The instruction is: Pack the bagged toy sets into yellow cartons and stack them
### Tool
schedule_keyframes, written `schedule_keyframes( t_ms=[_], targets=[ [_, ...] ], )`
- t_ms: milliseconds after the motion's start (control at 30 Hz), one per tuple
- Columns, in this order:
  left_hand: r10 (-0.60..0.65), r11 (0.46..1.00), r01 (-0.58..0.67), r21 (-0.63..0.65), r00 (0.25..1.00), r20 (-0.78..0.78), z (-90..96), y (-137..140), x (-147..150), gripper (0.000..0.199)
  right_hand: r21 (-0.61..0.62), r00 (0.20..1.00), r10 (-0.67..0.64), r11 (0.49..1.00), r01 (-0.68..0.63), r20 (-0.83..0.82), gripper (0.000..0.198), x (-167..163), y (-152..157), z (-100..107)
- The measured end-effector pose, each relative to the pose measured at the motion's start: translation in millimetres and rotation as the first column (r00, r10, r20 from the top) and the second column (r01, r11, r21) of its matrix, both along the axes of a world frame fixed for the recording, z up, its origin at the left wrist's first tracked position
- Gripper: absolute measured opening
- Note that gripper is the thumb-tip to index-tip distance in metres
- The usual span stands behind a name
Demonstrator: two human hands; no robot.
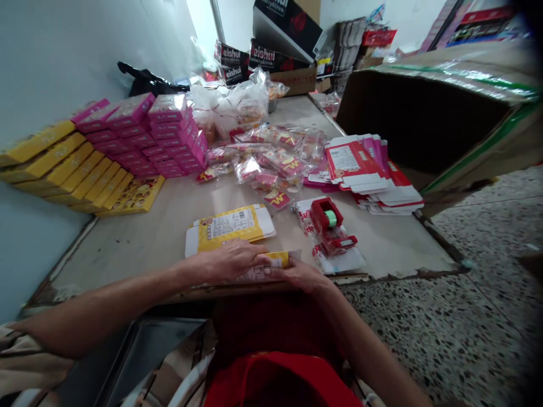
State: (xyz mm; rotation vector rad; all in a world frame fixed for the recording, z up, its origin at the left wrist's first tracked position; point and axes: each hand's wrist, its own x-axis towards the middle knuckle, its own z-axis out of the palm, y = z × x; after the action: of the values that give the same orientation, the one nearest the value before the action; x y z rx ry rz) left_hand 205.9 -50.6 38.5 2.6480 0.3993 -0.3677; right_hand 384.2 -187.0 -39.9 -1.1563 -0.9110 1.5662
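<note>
At the table's front edge, both hands grip a clear plastic packet (pixel 278 260) with a yellow part showing inside; the fingers hide much of it. My left hand (pixel 231 260) lies over its left side, fingers bent round it. From the right, my right hand (pixel 303 275) pinches the other end. Just beyond my left hand lies a flattened yellow carton (pixel 227 227) with printed text. To the right, a red tape dispenser (pixel 328 223) with a pale green roll rests on red-and-white plastic wrapping (pixel 339 263).
Yellow boxes (pixel 72 169) and pink boxes (pixel 169 135) stand stacked at left. Several clear packets (pixel 271 155) lie mid-table. Flat red and pink cartons (pixel 365 169) sit at right, beside a large open cardboard box (pixel 428 107). Black printed boxes (pixel 284 34) stand behind.
</note>
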Motion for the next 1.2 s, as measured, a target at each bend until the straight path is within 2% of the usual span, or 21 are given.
schedule_keyframes(
  t_ms=[100,267,333,400,433,467,500,533,567,600,633,667,733,800,867,900,1000,1067,1133,1200],
  targets=[
    [0.022,1.0,-0.022,0.001,0.996,0.091,-22.3,-3,-5,0.05,-0.04,1.0,0.012,0.999,-0.012,0.002,0.046,-7,-8,-8],
    [0.201,0.974,-0.22,0.047,0.946,0.256,-65.7,11,5,0.048,-0.005,0.989,-0.148,0.989,0.148,-0.018,0.05,-23,-6,-32],
    [0.215,0.971,-0.237,0.042,0.932,0.292,-73.3,21,13,0.046,0.003,0.974,-0.219,0.975,0.22,-0.064,0.05,-31,0,-38],
    [0.211,0.971,-0.234,0.04,0.927,0.31,-67.3,29,20,0.046,0.041,0.944,-0.32,0.945,0.323,-0.076,0.052,-35,3,-37],
    [0.222,0.968,-0.247,0.032,0.916,0.335,-58.7,31,23,0.046,0.085,0.918,-0.394,0.914,0.396,-0.04,0.051,-35,4,-33],
    [0.252,0.961,-0.277,0.014,0.892,0.376,-47.0,31,25,0.045,0.151,0.864,-0.503,0.856,0.494,0.029,0.05,-34,4,-28],
    [0.307,0.944,-0.33,-0.024,0.847,0.434,-33.2,29,26,0.044,0.238,0.762,-0.638,0.761,0.603,0.11,0.051,-31,3,-20],
    [0.386,0.914,-0.396,-0.09,0.778,0.497,-18.7,25,26,0.043,0.337,0.621,-0.763,0.64,0.691,0.176,0.056,-29,4,-11],
    [0.481,0.869,-0.455,-0.194,0.686,0.546,-5.1,19,25,0.042,0.425,0.492,-0.846,0.53,0.734,0.205,0.065,-26,4,-2],
    [0.581,0.81,-0.488,-0.326,0.586,0.565,6.2,11,24,0.041,0.479,0.428,-0.884,0.463,0.745,0.188,0.076,-24,5,8],
    [0.673,0.739,-0.485,-0.468,0.499,0.546,14.1,1,23,0.04,0.489,0.455,-0.881,0.456,0.743,0.131,0.087,-23,8,18],
    [0.753,0.657,-0.454,-0.602,0.427,0.501,18.2,-9,21,0.039,0.462,0.549,-0.835,0.503,0.73,0.042,0.093,-23,10,28],
    [0.861,0.492,-0.367,-0.789,0.342,0.378,15.0,-28,15,0.039,0.377,0.738,-0.655,0.65,0.66,-0.164,0.092,-25,14,43],
    [0.916,0.379,-0.314,-0.87,0.258,0.306,1.6,-43,7,0.053,0.315,0.799,-0.53,0.735,0.6,-0.283,0.09,-28,14,51],
    [0.938,0.336,-0.263,-0.904,0.186,0.294,-15.0,-52,-1,0.076,0.277,0.835,-0.457,0.796,0.538,-0.307,0.092,-30,8,52],
    [0.939,0.33,-0.23,-0.915,0.179,0.294,-23.1,-55,-5,0.083,0.249,0.856,-0.412,0.834,0.493,-0.313,0.09,-30,3,50],
    [0.93,0.335,-0.157,-0.929,0.215,0.299,-44.8,-61,-14,0.074,0.117,0.882,-0.33,0.915,0.387,-0.337,0.077,-31,-12,39],
    [0.925,0.335,-0.157,-0.929,0.242,0.293,-56.8,-64,-15,0.062,0.048,0.877,-0.354,0.92,0.389,-0.325,0.059,-31,-18,29],
    [0.928,0.307,-0.171,-0.936,0.273,0.254,-65.3,-67,-14,0.054,0.005,0.868,-0.418,0.9,0.435,-0.267,0.04,-30,-20,20],
    [0.923,0.257,-0.19,-0.948,0.338,0.182,-68.5,-68,-12,0.049,0.001,0.868,-0.482,0.874,0.486,-0.12,0.044,-27,-20,14]
  ],
)
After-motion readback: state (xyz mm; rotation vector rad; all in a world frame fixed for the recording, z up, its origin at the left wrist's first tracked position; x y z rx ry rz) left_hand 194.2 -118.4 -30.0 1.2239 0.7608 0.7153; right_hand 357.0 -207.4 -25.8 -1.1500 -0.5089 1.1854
